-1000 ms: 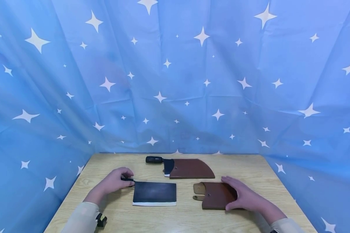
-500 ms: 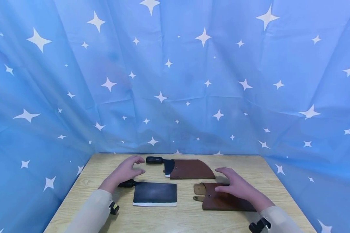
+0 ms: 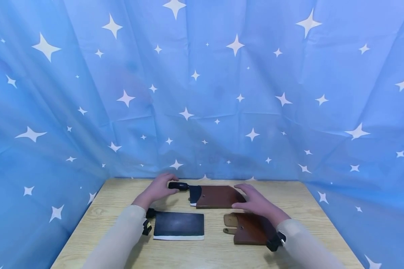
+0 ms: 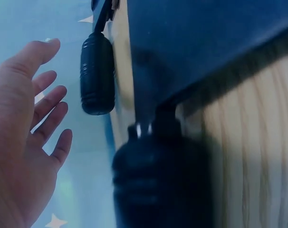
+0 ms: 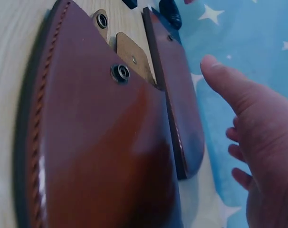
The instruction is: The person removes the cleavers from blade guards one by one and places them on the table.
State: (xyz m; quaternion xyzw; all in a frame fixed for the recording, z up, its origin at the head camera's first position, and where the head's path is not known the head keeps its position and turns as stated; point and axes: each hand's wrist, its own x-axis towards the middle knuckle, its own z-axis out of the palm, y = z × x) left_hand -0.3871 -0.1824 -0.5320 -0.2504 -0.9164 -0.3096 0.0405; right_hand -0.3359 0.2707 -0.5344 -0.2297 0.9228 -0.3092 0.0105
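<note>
Moved since earlier frame: both hands leave the near cleaver and near sheath and go to the sheathed cleaver at the table's back edge.
Left hand (image 3: pixel 157 190): fingers straight and relaxed, gripping nothing, at the black ribbed handle (image 3: pixel 177 185).
Right hand (image 3: pixel 256 203): fingers spread flat, over the curved far end of the brown leather sheath (image 3: pixel 219 197).
Sheathed cleaver (image 3: pixel 207 194): lies flat, handle pointing left; dark blade heel shows beside the sheath mouth.
Bare cleaver (image 3: pixel 178 225): dark rectangular blade, pale edge, near left.
Empty sheath (image 3: pixel 247 228): brown, stitched, snap strap, near right.
Table (image 3: pixel 121 194): light wood.
</note>
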